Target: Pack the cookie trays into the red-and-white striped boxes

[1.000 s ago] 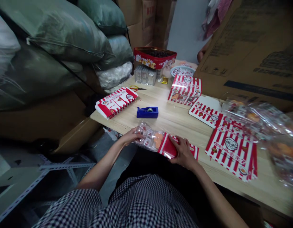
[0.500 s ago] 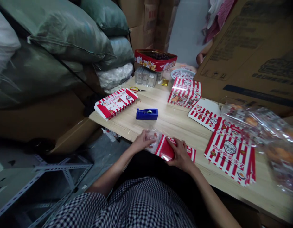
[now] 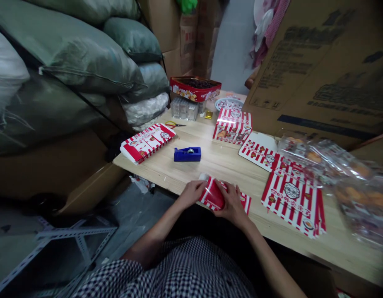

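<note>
At the near edge of the wooden table (image 3: 228, 161) my right hand (image 3: 231, 203) grips a red-and-white striped box (image 3: 214, 193) lying on its side. My left hand (image 3: 193, 191) presses against the box's open left end, fingers curled over it. Only a sliver of the clear plastic packet (image 3: 204, 177) shows at that end; the rest is inside the box.
A blue tape dispenser (image 3: 187, 154) sits mid-table. Flat striped boxes lie stacked at left (image 3: 147, 142) and right (image 3: 292, 196), an upright one (image 3: 232, 126) behind. Clear snack packets (image 3: 334, 165) pile at right. Scissors (image 3: 173, 124), a red tin (image 3: 195, 88) and a large carton (image 3: 318, 70) stand behind.
My left hand has pushed the clear packet rightward into the striped box, from mostly outside to almost fully inside. The camera has tilted slightly.
</note>
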`<state>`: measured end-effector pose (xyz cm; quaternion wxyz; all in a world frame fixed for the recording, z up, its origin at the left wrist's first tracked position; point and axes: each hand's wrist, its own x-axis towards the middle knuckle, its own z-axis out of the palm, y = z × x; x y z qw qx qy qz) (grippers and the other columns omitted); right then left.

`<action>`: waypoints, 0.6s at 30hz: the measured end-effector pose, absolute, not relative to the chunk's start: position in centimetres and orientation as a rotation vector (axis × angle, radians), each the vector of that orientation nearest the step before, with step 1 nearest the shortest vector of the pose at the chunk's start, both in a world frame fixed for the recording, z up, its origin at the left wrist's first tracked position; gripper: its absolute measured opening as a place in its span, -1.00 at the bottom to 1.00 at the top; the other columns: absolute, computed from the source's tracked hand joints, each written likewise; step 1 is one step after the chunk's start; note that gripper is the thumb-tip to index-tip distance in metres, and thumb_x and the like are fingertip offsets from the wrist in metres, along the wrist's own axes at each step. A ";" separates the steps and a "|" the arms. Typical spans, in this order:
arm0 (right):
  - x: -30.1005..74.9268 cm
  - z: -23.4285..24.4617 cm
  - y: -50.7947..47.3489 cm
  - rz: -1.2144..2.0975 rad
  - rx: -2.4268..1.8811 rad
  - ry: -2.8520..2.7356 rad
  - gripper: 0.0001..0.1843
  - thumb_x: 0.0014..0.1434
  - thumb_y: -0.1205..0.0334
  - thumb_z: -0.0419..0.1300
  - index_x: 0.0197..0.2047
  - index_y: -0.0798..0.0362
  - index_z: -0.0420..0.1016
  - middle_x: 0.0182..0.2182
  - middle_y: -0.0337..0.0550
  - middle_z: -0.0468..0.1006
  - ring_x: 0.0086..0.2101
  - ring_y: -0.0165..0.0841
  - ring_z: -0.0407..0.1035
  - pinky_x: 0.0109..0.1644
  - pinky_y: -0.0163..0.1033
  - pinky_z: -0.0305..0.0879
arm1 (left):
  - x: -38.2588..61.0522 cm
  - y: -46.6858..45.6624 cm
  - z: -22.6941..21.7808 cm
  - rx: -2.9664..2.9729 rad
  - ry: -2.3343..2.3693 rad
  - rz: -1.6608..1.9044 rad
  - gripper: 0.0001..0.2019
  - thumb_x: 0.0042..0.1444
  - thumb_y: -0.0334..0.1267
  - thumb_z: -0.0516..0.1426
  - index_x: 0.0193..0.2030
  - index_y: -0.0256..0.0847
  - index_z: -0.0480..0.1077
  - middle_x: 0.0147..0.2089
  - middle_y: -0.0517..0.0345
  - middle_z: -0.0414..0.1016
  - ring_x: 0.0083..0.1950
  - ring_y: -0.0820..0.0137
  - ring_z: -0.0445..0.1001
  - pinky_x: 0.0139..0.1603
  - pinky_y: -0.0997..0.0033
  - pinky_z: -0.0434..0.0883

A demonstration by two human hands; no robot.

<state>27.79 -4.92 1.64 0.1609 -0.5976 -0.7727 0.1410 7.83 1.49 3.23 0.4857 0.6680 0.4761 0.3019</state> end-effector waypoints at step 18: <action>25.4 5.3 -8.3 0.460 -1.417 -0.793 0.11 0.10 -0.16 0.32 0.52 -0.09 -0.21 0.29 0.05 0.19 0.27 -0.07 0.14 0.34 0.10 0.08 | 13.8 -0.9 10.7 1.285 0.624 0.997 -0.59 0.35 0.05 0.01 0.00 -0.24 0.46 -0.10 0.06 0.58 -0.11 0.28 0.52 -0.05 0.37 0.41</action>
